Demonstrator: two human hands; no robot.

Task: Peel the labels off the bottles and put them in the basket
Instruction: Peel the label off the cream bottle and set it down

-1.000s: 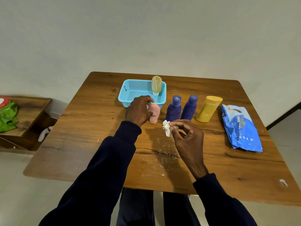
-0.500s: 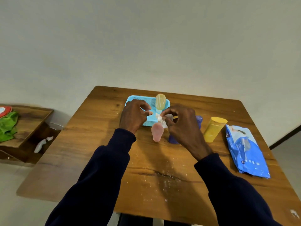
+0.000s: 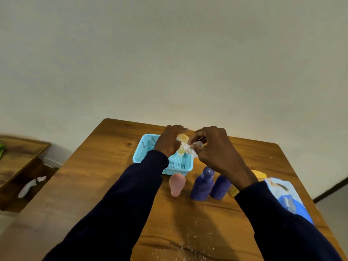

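Speckling the desk [image 3: 94, 176] by its near edge are white flecks [image 3: 190, 240]; beyond them a pink bottle [image 3: 176, 184] stands just in front of the blue basket [image 3: 143, 149], with two purple bottles [image 3: 202, 185] to its right, a yellow bottle [image 3: 260, 175] half hidden behind the right wrist, and a blue packet [image 3: 290, 200] by the right edge. Farther back, over the basket, which holds a pale yellow bottle [image 3: 182, 138], the right hand [image 3: 214, 147] pinches a crumpled white label [image 3: 189, 148] in its fingers. The left hand [image 3: 168, 141] is close beside it, but whether its fingers grip anything cannot be told.
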